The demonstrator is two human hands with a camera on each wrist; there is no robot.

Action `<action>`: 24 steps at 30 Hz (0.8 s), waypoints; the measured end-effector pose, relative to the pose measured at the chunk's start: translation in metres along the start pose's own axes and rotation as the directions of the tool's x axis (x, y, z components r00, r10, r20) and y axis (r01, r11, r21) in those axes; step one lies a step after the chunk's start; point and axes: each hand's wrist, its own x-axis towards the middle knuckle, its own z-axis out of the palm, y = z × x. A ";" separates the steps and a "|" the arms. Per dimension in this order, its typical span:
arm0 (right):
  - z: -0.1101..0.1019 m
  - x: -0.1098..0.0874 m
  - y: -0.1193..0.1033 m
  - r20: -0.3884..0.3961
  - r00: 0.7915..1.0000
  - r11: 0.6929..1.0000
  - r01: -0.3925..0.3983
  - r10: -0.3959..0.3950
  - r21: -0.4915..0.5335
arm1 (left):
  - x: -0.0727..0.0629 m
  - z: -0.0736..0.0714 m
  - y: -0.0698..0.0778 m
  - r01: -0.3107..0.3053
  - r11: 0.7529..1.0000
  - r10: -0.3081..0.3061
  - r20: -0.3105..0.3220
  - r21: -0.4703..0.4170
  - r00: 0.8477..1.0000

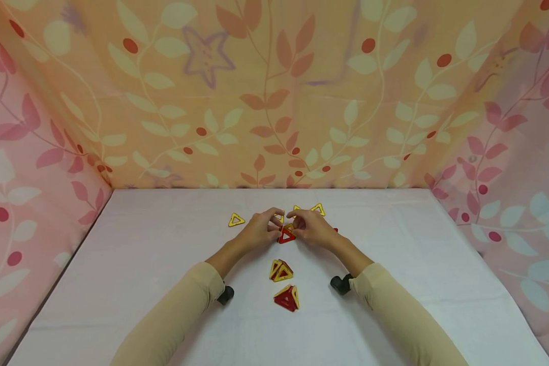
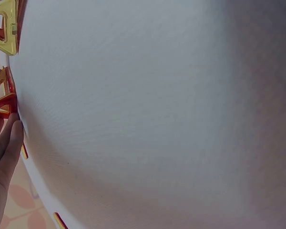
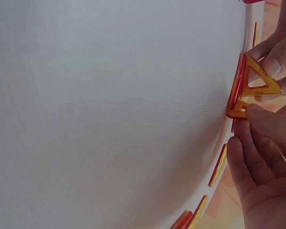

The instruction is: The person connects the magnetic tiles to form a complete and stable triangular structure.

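Between both hands is a group of triangular magnetic tiles, with a red triangle tile (image 1: 286, 236) in front and a yellow-orange triangle tile (image 3: 263, 90) leaning up from it. My left hand (image 1: 258, 230) pinches this group from the left; in the right wrist view its thumb lies on the yellow-orange tile. From the other side my right hand (image 1: 315, 227) pinches the group low down, thumb and fingers on an edge near the table. Fingers hide part of the joints. Closer to me stand two small red-and-yellow pyramids, one (image 1: 281, 271) behind the other (image 1: 287, 298).
A loose yellow triangle (image 1: 236, 220) lies left of the hands. Another yellow triangle (image 1: 318, 209) lies behind the right hand, with a further one partly hidden beside it. A red piece (image 1: 336, 230) peeks out by the right wrist. Patterned curtains (image 1: 265, 101) surround the white table (image 1: 119, 284).
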 end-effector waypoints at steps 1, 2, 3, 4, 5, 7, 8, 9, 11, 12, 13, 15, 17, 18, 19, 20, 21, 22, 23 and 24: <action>0.000 0.000 0.000 0.004 1.000 1.000 -0.006 0.005 0.006 | 0.000 0.000 0.000 -0.004 1.000 0.004 -0.001 0.000 1.000; 0.000 0.000 0.000 0.008 1.000 1.000 -0.014 0.014 0.010 | 0.000 0.000 0.000 -0.007 1.000 0.007 -0.002 0.000 1.000; 0.000 0.000 0.000 0.012 1.000 1.000 -0.022 0.022 0.012 | 0.000 0.000 0.000 -0.007 1.000 0.007 -0.001 0.002 1.000; 0.000 0.000 0.000 0.015 1.000 1.000 -0.025 0.025 0.009 | 0.000 0.000 0.000 -0.007 1.000 0.007 -0.001 0.002 1.000; 0.000 0.000 0.000 0.016 0.999 1.000 -0.030 0.030 0.006 | 0.000 0.000 0.000 -0.008 1.000 0.008 -0.001 0.000 1.000; 0.000 0.000 0.000 0.019 0.999 0.999 -0.034 0.034 0.002 | 0.000 0.000 0.001 -0.009 1.000 0.009 -0.002 -0.001 1.000; 0.000 0.000 0.000 0.021 0.999 0.999 -0.033 0.033 -0.001 | 0.000 0.000 0.001 -0.009 1.000 0.009 -0.003 -0.002 1.000; 0.000 0.000 0.000 0.024 0.999 1.000 -0.031 0.031 -0.001 | 0.000 0.000 0.001 -0.009 1.000 0.009 -0.004 -0.002 1.000; 0.000 0.001 0.000 0.028 0.999 1.000 -0.030 0.030 -0.003 | 0.000 0.000 0.001 -0.008 1.000 0.008 -0.005 -0.002 1.000; 0.000 0.001 0.000 0.031 0.999 1.000 -0.028 0.029 -0.005 | 0.000 0.000 0.001 -0.008 1.000 0.008 -0.005 0.001 1.000; 0.000 0.001 -0.001 0.033 0.999 1.000 -0.029 0.029 -0.008 | 0.000 0.000 0.002 -0.006 1.000 0.006 -0.005 0.004 1.000; 0.000 0.001 -0.001 0.037 0.999 1.000 -0.024 0.025 -0.016 | 0.000 0.000 0.002 -0.004 1.000 0.004 -0.006 0.008 1.000; 0.000 0.001 -0.001 0.040 0.999 1.000 -0.016 0.017 -0.027 | 0.000 0.000 0.002 -0.004 1.000 0.004 -0.006 0.013 1.000; 0.001 0.001 -0.002 0.043 0.999 0.999 -0.012 0.013 -0.032 | 0.000 0.001 0.001 -0.006 1.000 0.006 -0.005 0.018 1.000; 0.001 0.002 -0.002 0.045 0.999 0.999 -0.003 0.005 -0.036 | 0.001 0.001 0.001 -0.007 1.000 0.007 -0.006 0.021 1.000; 0.001 0.002 -0.002 0.049 0.999 0.999 0.008 -0.006 -0.039 | 0.001 0.001 0.001 -0.008 1.000 0.008 -0.006 0.022 1.000; 0.001 0.002 -0.002 0.051 0.999 0.999 0.016 -0.014 -0.041 | 0.001 0.002 0.001 -0.010 1.000 0.010 -0.008 0.025 1.000; 0.001 0.002 -0.002 0.053 0.998 0.999 0.023 -0.021 -0.042 | 0.001 0.002 0.002 -0.010 1.000 0.011 -0.010 0.027 1.000; 0.001 0.003 -0.003 0.054 0.998 0.999 0.030 -0.028 -0.043 | 0.001 0.002 0.001 -0.013 0.999 0.013 -0.012 0.030 1.000; 0.001 0.003 -0.003 0.055 0.998 0.998 0.034 -0.032 -0.045 | 0.001 0.003 0.002 -0.012 1.000 0.013 -0.016 0.028 1.000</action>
